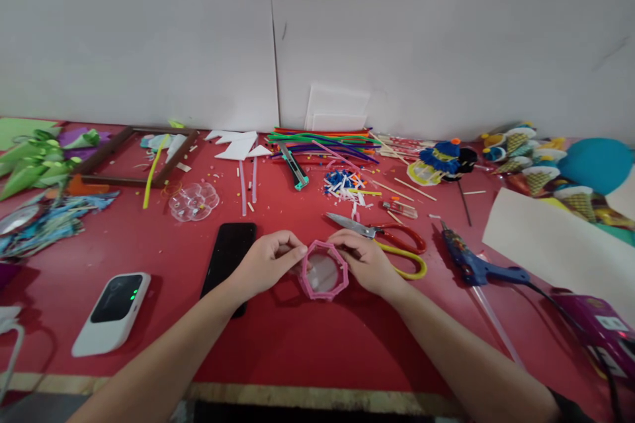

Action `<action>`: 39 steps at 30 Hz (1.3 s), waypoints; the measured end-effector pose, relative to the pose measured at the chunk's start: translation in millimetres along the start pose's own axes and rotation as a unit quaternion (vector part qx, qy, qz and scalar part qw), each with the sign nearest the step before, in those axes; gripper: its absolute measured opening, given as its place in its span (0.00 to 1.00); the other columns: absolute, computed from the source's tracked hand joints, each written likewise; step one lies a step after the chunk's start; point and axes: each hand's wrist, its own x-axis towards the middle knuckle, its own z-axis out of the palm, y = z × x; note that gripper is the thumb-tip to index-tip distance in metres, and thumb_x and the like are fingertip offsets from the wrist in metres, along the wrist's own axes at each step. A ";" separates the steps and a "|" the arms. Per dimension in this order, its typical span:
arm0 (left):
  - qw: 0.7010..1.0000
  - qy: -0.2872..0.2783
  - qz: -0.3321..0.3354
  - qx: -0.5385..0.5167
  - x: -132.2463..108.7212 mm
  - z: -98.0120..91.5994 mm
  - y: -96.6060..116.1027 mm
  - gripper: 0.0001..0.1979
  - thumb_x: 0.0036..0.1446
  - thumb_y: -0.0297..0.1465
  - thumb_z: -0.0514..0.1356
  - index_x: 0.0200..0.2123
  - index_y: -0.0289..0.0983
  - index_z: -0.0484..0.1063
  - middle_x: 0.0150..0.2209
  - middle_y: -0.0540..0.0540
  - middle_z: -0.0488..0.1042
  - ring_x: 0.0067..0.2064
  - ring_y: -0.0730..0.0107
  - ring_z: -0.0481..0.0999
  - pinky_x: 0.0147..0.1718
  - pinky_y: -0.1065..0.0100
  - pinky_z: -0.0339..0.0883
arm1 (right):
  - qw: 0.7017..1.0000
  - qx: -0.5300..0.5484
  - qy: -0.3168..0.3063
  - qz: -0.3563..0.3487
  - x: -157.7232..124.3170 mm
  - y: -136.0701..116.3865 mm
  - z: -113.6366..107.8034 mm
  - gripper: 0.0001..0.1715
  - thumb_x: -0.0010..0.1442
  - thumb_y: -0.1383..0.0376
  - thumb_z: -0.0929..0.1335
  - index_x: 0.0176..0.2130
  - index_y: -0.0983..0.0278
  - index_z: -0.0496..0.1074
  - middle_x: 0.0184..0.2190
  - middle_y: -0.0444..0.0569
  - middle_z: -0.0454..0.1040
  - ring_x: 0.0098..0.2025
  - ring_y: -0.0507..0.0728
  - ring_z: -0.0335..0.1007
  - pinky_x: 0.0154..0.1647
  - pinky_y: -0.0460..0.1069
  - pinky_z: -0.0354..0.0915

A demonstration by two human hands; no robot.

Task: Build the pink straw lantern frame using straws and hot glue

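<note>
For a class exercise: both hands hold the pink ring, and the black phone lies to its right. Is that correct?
Not quite: the head view shows the black phone left of the pink ring, which the left hand and right hand do hold.

Pale grey wall (149, 33) with vertical seam (274, 39) behind red tabletop (297, 350)

Many-sided pink ring (323, 295) against a red tabletop (317, 350)
From here I see metal scissors (373, 232) with one red loop and one yellow, a blue pistol-shaped glue gun (471, 269), thin craft stems (327, 139) in green, orange and purple, and ice-cream-cone ornaments (540, 178) with tan crosshatching.
</note>
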 end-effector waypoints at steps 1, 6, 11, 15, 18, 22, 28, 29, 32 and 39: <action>1.000 0.001 0.009 0.017 0.3 -0.9 0.1 0.10 0.55 0.38 0.63 0.28 0.37 0.73 0.25 0.50 0.78 0.27 0.71 0.77 0.31 0.70 0.71 | 1.000 -0.004 -0.003 -0.003 0.2 0.1 -0.2 0.10 0.62 0.68 0.66 0.37 0.61 0.78 0.37 0.50 0.78 0.40 0.56 0.76 0.44 0.51 0.71; 0.991 0.019 0.060 0.115 3.7 -6.6 -3.2 0.10 0.57 0.37 0.59 0.30 0.37 0.74 0.29 0.49 0.78 0.31 0.69 0.76 0.34 0.69 0.69 | 0.999 -0.019 -0.028 -0.020 1.8 -0.8 -0.9 0.10 0.63 0.70 0.64 0.36 0.61 0.76 0.36 0.49 0.77 0.39 0.55 0.74 0.43 0.49 0.70; 0.982 0.035 0.078 0.168 5.3 -9.2 -8.7 0.12 0.59 0.39 0.57 0.30 0.38 0.73 0.29 0.49 0.77 0.32 0.67 0.75 0.34 0.68 0.66 | 0.998 -0.020 -0.054 -0.019 1.7 -1.4 -1.2 0.12 0.63 0.72 0.63 0.36 0.61 0.76 0.36 0.48 0.76 0.38 0.53 0.73 0.41 0.47 0.69; 0.973 0.101 0.090 0.186 3.3 -9.0 -4.8 0.12 0.61 0.37 0.54 0.28 0.39 0.68 0.26 0.51 0.73 0.29 0.69 0.72 0.32 0.68 0.63 | 0.998 -0.021 -0.060 -0.024 0.6 -0.6 -0.3 0.12 0.64 0.71 0.63 0.37 0.61 0.76 0.36 0.48 0.76 0.38 0.53 0.73 0.41 0.47 0.69; 0.966 0.136 0.095 0.197 2.3 -8.5 -1.9 0.13 0.62 0.37 0.50 0.27 0.40 0.64 0.25 0.52 0.71 0.28 0.70 0.68 0.31 0.69 0.62 | 0.997 -0.022 -0.062 -0.027 0.2 -0.3 0.6 0.12 0.65 0.69 0.64 0.37 0.61 0.76 0.36 0.48 0.76 0.38 0.53 0.73 0.41 0.47 0.69; 0.965 0.140 0.088 0.204 2.6 -8.1 -4.5 0.16 0.64 0.39 0.47 0.25 0.41 0.61 0.22 0.53 0.67 0.25 0.71 0.66 0.28 0.69 0.60 | 0.998 -0.025 -0.059 -0.027 0.5 -0.8 1.3 0.11 0.64 0.70 0.64 0.37 0.62 0.76 0.36 0.48 0.76 0.38 0.53 0.73 0.41 0.47 0.69; 0.952 0.153 0.095 0.247 10.9 -12.0 9.1 0.16 0.63 0.37 0.47 0.23 0.42 0.55 0.17 0.56 0.60 0.21 0.71 0.62 0.25 0.69 0.57 | 0.998 -0.012 -0.058 -0.025 0.1 -1.4 3.5 0.11 0.62 0.72 0.64 0.37 0.62 0.75 0.36 0.48 0.76 0.38 0.53 0.73 0.42 0.48 0.69; 0.948 0.158 0.101 0.258 15.0 -11.7 15.6 0.15 0.63 0.37 0.47 0.23 0.42 0.56 0.17 0.56 0.60 0.21 0.71 0.62 0.25 0.69 0.57 | 0.998 -0.011 -0.058 -0.029 0.0 -1.2 3.7 0.11 0.62 0.72 0.64 0.37 0.61 0.75 0.36 0.47 0.76 0.38 0.53 0.73 0.42 0.48 0.69; 0.934 0.164 0.123 0.293 34.9 -4.8 36.3 0.15 0.63 0.37 0.49 0.23 0.41 0.57 0.18 0.55 0.61 0.24 0.69 0.65 0.27 0.69 0.56 | 0.997 -0.011 -0.059 -0.037 0.3 0.2 3.6 0.12 0.60 0.73 0.64 0.36 0.61 0.75 0.35 0.48 0.76 0.38 0.54 0.73 0.42 0.48 0.69; 0.910 0.100 0.195 0.353 98.6 25.4 52.5 0.13 0.57 0.40 0.61 0.24 0.40 0.69 0.33 0.46 0.79 0.42 0.58 0.77 0.44 0.61 0.65 | 0.998 -0.015 -0.047 -0.048 4.0 4.0 2.4 0.10 0.57 0.71 0.64 0.33 0.61 0.75 0.34 0.48 0.77 0.37 0.54 0.73 0.42 0.49 0.70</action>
